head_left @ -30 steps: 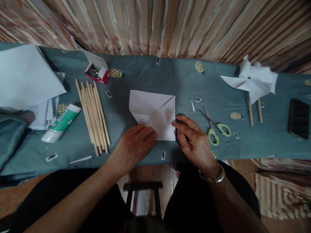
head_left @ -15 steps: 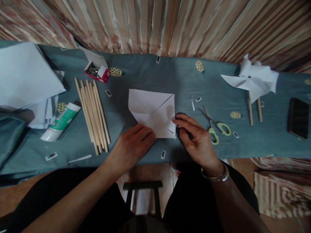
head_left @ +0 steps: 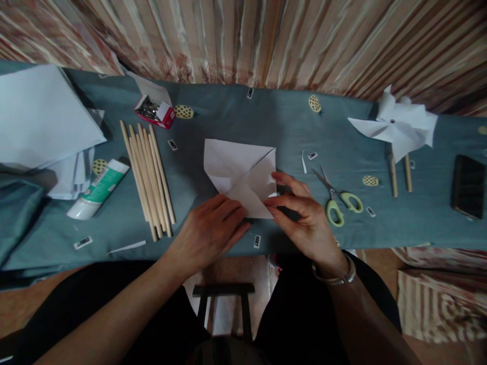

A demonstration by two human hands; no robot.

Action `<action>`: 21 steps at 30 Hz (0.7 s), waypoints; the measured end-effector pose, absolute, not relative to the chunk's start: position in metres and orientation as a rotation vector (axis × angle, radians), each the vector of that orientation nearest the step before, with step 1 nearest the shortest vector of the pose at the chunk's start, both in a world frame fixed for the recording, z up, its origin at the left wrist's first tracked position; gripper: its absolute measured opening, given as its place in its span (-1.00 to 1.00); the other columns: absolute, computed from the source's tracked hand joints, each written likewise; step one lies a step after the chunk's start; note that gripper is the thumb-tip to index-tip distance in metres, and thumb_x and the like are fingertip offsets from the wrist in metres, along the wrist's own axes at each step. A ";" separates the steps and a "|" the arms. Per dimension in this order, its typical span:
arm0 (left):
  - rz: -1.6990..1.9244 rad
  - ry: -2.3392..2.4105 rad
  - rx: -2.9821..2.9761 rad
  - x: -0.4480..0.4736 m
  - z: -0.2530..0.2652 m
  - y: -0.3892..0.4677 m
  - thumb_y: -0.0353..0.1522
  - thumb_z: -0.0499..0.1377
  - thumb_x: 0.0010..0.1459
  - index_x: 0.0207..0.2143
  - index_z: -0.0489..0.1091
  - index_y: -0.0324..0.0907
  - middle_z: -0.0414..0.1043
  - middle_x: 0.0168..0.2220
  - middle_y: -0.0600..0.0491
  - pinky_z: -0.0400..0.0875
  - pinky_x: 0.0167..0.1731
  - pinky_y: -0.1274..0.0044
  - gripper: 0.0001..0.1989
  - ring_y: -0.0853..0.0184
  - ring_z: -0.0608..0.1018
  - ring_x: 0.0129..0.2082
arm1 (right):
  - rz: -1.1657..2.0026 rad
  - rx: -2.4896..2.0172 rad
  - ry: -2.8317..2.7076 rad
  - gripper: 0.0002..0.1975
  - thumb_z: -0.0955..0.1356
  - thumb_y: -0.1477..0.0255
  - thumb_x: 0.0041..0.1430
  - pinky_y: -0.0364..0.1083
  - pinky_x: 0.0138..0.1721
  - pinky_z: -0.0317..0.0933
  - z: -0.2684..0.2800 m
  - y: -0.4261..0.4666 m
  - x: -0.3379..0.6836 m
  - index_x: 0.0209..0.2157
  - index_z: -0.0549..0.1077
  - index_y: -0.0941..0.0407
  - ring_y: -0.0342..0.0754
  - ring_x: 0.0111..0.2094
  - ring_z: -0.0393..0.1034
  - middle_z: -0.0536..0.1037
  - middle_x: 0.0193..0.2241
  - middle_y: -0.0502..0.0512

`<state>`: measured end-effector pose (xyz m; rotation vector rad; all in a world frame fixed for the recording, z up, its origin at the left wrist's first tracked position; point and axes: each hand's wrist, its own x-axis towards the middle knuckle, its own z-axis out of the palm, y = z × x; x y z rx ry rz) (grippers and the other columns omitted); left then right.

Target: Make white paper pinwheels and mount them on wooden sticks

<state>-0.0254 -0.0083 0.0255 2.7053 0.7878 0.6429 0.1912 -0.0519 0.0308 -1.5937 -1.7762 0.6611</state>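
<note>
A white paper square [head_left: 239, 159] with cut diagonal slits lies in front of me on the cloth. My left hand [head_left: 213, 228] rests at its lower left, fingers together and holding that edge; the corner beneath is hidden. At the lower right, my right hand [head_left: 299, 210] pinches a cut corner of the sheet between thumb and finger, and this flap is lifted slightly. The other fingers of that hand are bent near the right edge. Green-handled scissors [head_left: 337, 197] lie partly open just to the right of my right hand.
Left are wooden sticks [head_left: 148, 177], a glue tube [head_left: 99, 190], a red box of metal pins [head_left: 155, 111] and stacked paper [head_left: 45, 116]. Right are a paper pinwheel [head_left: 395, 124], two sticks [head_left: 408, 172] beneath it and a dark phone [head_left: 467, 186]. Paper scraps [head_left: 127, 247] lie about.
My right hand has moved slightly left and down and taken hold of the paper's lower right corner, raising the flap. My left hand stays on the lower left edge.
</note>
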 end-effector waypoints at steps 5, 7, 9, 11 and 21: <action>0.617 0.804 2.742 -0.024 0.023 -0.008 -0.39 0.18 0.25 -0.27 0.46 -0.29 0.51 -0.30 -0.05 0.54 -0.29 0.39 -0.88 0.22 0.51 -0.29 | 0.634 -1.614 -1.785 -0.78 0.36 0.51 0.21 0.22 0.21 0.18 0.029 -0.047 0.192 -0.15 0.55 -0.04 0.10 0.18 0.31 0.43 0.17 0.03; 0.616 0.804 2.757 -0.023 0.023 -0.007 -0.42 0.17 0.25 -0.29 0.46 -0.30 0.51 -0.31 -0.05 0.54 -0.29 0.39 -0.89 0.22 0.51 -0.30 | 0.627 -1.622 -1.805 -0.77 0.36 0.49 0.21 0.23 0.20 0.19 0.028 -0.046 0.193 -0.13 0.55 -0.03 0.11 0.18 0.31 0.43 0.16 0.04; 0.619 0.803 2.767 -0.022 0.023 -0.007 -0.43 0.15 0.26 -0.30 0.46 -0.29 0.51 -0.32 -0.04 0.53 -0.30 0.40 -0.89 0.22 0.50 -0.31 | 0.612 -1.630 -1.821 -0.77 0.35 0.49 0.22 0.23 0.20 0.19 0.028 -0.046 0.193 -0.12 0.55 -0.01 0.11 0.19 0.30 0.44 0.16 0.08; 0.622 0.801 2.774 -0.022 0.023 -0.006 -0.43 0.13 0.27 -0.31 0.46 -0.28 0.50 -0.33 -0.03 0.52 -0.31 0.42 -0.87 0.24 0.50 -0.32 | 0.598 -1.640 -1.820 -0.76 0.33 0.50 0.23 0.22 0.21 0.19 0.029 -0.046 0.194 -0.10 0.54 0.01 0.11 0.18 0.31 0.44 0.16 0.11; 0.580 0.787 2.797 -0.025 0.020 -0.009 -0.46 0.13 0.28 -0.26 0.45 -0.28 0.50 -0.29 -0.03 0.49 -0.33 0.43 -0.90 0.26 0.49 -0.31 | 0.604 -1.662 -1.746 -0.71 0.30 0.52 0.22 0.22 0.24 0.16 0.027 -0.049 0.204 -0.10 0.56 -0.01 0.09 0.18 0.32 0.46 0.14 0.06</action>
